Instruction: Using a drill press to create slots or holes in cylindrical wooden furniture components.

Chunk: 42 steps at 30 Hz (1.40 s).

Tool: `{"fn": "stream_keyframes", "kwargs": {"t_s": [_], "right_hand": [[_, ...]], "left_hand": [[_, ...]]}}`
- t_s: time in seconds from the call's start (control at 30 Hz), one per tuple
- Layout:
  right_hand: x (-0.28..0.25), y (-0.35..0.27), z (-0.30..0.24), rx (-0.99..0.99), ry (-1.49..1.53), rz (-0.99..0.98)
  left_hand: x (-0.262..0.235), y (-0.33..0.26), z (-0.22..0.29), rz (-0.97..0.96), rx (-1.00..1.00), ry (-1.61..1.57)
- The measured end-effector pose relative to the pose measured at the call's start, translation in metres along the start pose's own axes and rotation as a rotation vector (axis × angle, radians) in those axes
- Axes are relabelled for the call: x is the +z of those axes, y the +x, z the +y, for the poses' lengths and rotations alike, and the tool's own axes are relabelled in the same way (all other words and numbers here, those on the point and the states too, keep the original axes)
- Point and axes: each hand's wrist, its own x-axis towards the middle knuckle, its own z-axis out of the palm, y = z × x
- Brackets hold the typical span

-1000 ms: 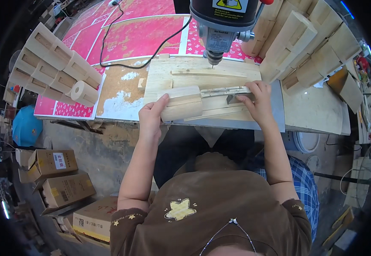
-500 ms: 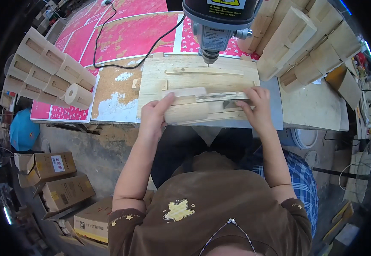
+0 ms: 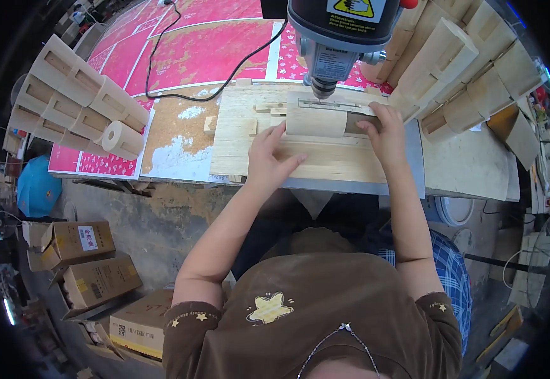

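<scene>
A pale, rounded wooden piece (image 3: 316, 123) with a dark recess at its right end lies on a light wooden board (image 3: 234, 151). A thin strip with dark marks (image 3: 325, 103) runs along its far side. Just above that far edge is the chuck (image 3: 323, 87) of a drill press (image 3: 341, 28). My right hand (image 3: 385, 129) grips the piece's right end, thumb on the near side and fingers over the far side. At the left end, my left hand (image 3: 270, 158) is open, its thumb spread away and its fingertips against or close beside the wood; contact is unclear.
Small wooden blocks (image 3: 253, 127) are fixed or lying on the board. Stacked wooden cylinders stand at left (image 3: 85, 95) and right (image 3: 439, 63). A black cable (image 3: 224, 88) crosses the pink-covered table (image 3: 224, 50). Cardboard boxes (image 3: 101, 281) sit on the floor at left.
Both hands have moved the wooden piece away from me, from the board's near edge to beneath the chuck. My left hand has loosened its grip, and its thumb has spread.
</scene>
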Motion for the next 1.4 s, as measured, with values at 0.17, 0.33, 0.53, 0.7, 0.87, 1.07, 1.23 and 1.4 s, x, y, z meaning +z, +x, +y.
{"fn": "stream_keyframes", "kwargs": {"t_s": [0.17,0.33,0.53,0.7,0.87,1.07,1.23,1.4], "right_hand": [[0.019,0.0,-0.012,-0.02,-0.007,0.02],[0.009,0.006,-0.022,0.017,0.194,-0.051],[-0.061,0.1,-0.046,-0.079,0.539,0.287],[-0.081,0.16,-0.071,-0.112,0.39,0.294],[-0.094,0.14,-0.082,-0.134,0.225,0.258],[-0.073,0.047,-0.1,-0.165,0.148,0.269],[-0.021,0.01,-0.068,-0.202,0.15,0.309],[-0.011,0.01,-0.058,-0.193,0.169,0.307]], "left_hand": [[0.002,0.015,-0.026,0.023,-0.171,-0.131],[-0.004,0.024,-0.038,-0.114,-0.172,0.036],[-0.009,0.021,-0.046,-0.175,-0.177,0.078],[-0.003,0.024,-0.045,-0.158,-0.14,0.084],[-0.005,0.021,-0.049,-0.164,-0.13,0.095],[-0.006,0.019,-0.052,-0.15,-0.115,0.101],[-0.004,0.022,-0.05,-0.131,-0.079,0.11],[-0.003,0.025,-0.045,-0.15,-0.142,0.073]]}}
